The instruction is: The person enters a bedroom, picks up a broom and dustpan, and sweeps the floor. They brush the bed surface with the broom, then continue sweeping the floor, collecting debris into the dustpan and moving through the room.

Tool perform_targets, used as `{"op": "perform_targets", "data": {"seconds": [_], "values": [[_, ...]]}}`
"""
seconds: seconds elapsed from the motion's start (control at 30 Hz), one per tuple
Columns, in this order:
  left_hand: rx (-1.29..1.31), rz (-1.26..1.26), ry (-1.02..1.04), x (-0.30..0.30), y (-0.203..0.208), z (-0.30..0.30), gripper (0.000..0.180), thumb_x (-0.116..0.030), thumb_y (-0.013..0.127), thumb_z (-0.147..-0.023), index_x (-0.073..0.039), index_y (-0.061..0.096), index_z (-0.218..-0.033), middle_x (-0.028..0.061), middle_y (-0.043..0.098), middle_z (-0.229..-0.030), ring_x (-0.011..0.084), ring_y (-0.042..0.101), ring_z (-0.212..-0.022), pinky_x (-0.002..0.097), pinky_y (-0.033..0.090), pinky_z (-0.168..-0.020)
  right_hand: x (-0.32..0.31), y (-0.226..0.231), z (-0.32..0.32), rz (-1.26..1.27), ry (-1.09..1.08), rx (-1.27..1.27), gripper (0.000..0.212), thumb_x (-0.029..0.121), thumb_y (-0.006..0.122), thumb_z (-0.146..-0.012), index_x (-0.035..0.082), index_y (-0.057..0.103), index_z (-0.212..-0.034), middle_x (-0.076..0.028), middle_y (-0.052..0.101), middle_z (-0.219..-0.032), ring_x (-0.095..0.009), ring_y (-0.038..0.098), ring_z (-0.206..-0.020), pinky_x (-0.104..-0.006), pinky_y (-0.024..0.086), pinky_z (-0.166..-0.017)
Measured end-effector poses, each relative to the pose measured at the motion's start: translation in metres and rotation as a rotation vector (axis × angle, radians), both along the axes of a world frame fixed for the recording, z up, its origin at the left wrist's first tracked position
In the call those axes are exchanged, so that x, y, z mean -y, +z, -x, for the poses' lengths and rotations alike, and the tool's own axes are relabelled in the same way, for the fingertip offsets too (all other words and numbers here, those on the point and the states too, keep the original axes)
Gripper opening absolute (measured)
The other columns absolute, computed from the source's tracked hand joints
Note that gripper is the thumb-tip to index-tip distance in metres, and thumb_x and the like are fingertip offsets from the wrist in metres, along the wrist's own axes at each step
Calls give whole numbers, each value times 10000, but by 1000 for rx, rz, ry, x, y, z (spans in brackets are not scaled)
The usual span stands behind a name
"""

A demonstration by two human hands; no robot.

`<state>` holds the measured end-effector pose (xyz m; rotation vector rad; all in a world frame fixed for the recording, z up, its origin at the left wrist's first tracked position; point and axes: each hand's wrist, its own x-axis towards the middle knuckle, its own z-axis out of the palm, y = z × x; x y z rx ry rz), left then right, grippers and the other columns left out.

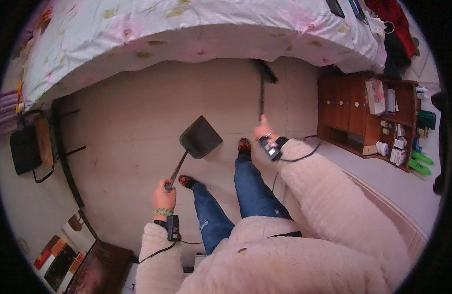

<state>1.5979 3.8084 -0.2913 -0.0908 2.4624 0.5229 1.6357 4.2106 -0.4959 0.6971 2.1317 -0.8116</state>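
Note:
My left hand (164, 197) is closed round the upper end of a dustpan's long handle. The dark dustpan (200, 138) rests on the pale floor ahead of my feet, its open side turned away to the upper right. My right hand (263, 130) grips the dark stick of a broom (268, 71). The broom's black head lies at the hem of a bed's hanging cover, and part of it may be hidden beneath the cloth. Both wrists carry small black devices with cables.
A bed with a white and pink flowered cover (201, 41) spans the far side. On the right stands a brown wooden cabinet (341, 105) with boxes and bottles. A folding chair (30, 147) is at left, and a dark brown piece of furniture (101, 267) sits lower left.

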Motion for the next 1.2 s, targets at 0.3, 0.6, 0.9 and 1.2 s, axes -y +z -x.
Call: {"op": "perform_targets", "data": {"seconds": [0.3, 0.6, 0.9, 1.2], "values": [[-78, -145, 57, 78, -12, -29, 247, -81, 610, -714, -72, 546, -953, 186, 606, -777, 366, 586, -755, 400, 466, -667, 226, 104, -1, 185, 136, 152, 750, 137, 538, -731, 201, 182, -1388, -244, 604, -834, -348, 611, -735, -403, 476, -676], [16, -54, 428, 204, -25, -96, 234, -85, 622, -718, -80, 551, -941, 135, 604, -754, 269, 597, -699, 352, 463, -661, 105, 169, -94, 300, -694, 118, 593, 102, 535, -817, 306, 316, -1329, 19, 372, -503, -85, 338, -398, -252, 280, -348], [-134, -71, 818, 247, -143, -161, 239, -85, 623, -699, -86, 563, -930, 117, 607, -745, 249, 594, -689, 343, 463, -658, 32, 65, -35, 491, -1499, 100, 131, 170, 473, -849, 157, 426, -971, 4, 436, -602, -114, 404, -451, -250, 326, -365], [-157, 5, 1035, 286, -174, -165, 229, -112, 625, -699, -86, 571, -920, 103, 613, -758, 233, 595, -698, 337, 461, -662, 347, 47, 33, 268, -387, 431, 629, 88, 480, -842, 213, 147, -1360, -55, 473, -652, -149, 466, -478, -298, 394, -391]]}}
